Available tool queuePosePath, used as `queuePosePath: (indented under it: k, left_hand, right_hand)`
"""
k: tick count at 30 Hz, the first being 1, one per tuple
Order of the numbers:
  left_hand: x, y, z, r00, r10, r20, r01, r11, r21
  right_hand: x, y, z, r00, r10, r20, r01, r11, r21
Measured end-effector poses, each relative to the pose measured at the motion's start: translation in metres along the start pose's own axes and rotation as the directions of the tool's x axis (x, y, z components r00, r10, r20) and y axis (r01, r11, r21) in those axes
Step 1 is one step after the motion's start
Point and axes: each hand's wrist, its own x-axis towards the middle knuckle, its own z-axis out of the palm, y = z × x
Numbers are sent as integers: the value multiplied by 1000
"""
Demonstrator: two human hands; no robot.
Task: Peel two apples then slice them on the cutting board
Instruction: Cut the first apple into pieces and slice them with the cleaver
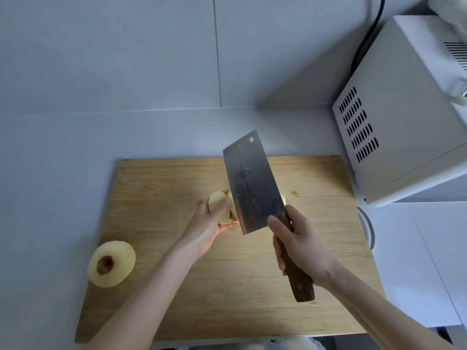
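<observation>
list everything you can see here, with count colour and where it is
cutting board: one, tan wood, on the counter, centre
cut apple: one, peeled, pale yellow, mid board, partly behind the blade
whole apple: one, peeled, pale yellow with a brown stem pit, at the board's left edge
cleaver: one, steel blade, dark wooden handle, raised over the cut apple
microwave: one, white, right rear of the counter
cable: one, black, on the wall behind the microwave
counter: one, pale grey, under everything
left hand: holds the cut apple
right hand: grips the cleaver handle
</observation>
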Motion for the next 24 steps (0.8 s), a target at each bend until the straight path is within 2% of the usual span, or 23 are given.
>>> queuePosePath:
  k: [5,10,16,19,24]
  left_hand:
    - [-3,5,4,994,104,-24,-104,994,15]
    - [-4,5,11,969,208,-136,-198,977,85]
    - [-8,3,20,966,182,-183,-196,978,-65]
    - [-8,3,19,965,189,-182,-204,977,-68]
    - [-8,2,15,937,309,-164,-274,940,204]
  right_hand:
    - [1,-5,2,998,-64,-3,63,995,-71]
    - [2,-10,4,997,-73,2,73,994,-78]
    - [3,-15,6,998,-65,11,66,997,-46]
    - [3,-16,7,998,-68,14,68,997,-37]
    - [1,-16,10,997,-78,11,79,996,-41]
